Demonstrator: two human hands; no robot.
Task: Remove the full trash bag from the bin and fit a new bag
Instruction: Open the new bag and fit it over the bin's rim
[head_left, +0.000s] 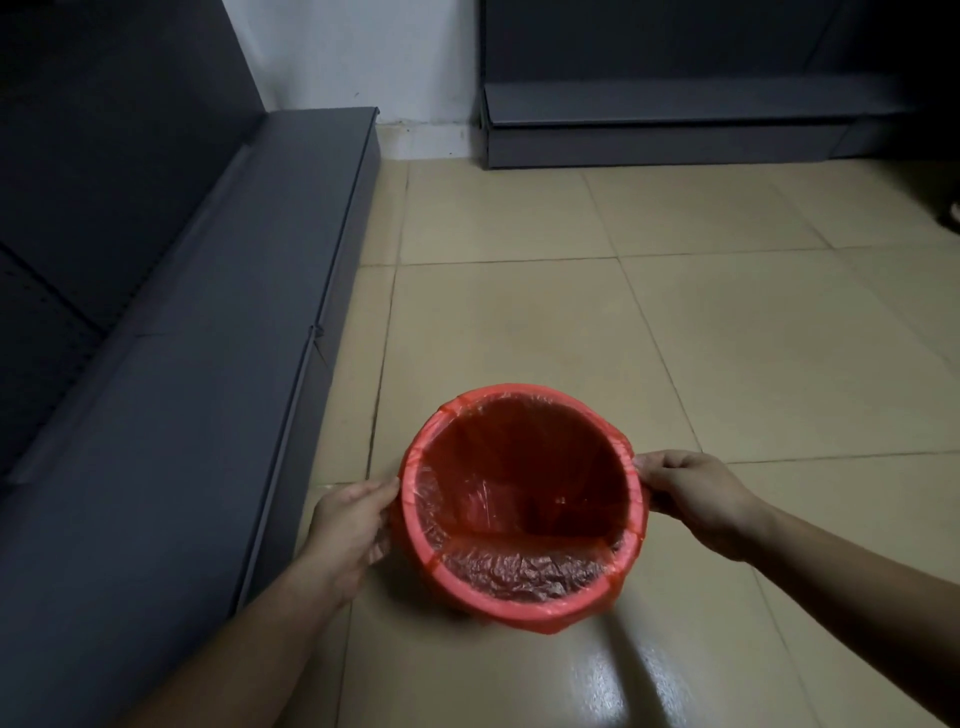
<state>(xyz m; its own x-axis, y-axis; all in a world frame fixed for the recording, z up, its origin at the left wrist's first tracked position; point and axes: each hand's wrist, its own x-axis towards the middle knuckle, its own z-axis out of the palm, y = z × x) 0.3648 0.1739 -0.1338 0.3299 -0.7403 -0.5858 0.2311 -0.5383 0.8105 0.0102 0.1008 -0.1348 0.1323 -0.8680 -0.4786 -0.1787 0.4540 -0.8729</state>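
At the bin's rim, left hand (349, 525) and right hand (693, 493) closed on the red bag (524, 519) from opposite sides, fingers pinching its folded-over edge. Bag lining the round bin (545, 608), mouth open, nothing visible inside. Bin upright on the beige tiled floor (571, 322), just beside a grey shelf base (208, 415).

Left hand (349, 530) and right hand (696, 493) reach forward, fingers (655, 467) curled inward, forearms bare

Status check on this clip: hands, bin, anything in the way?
Left hand and right hand each hold the bag at the bin's sides. Bag folded over rim, looks empty. Floor around bin shows nothing else.
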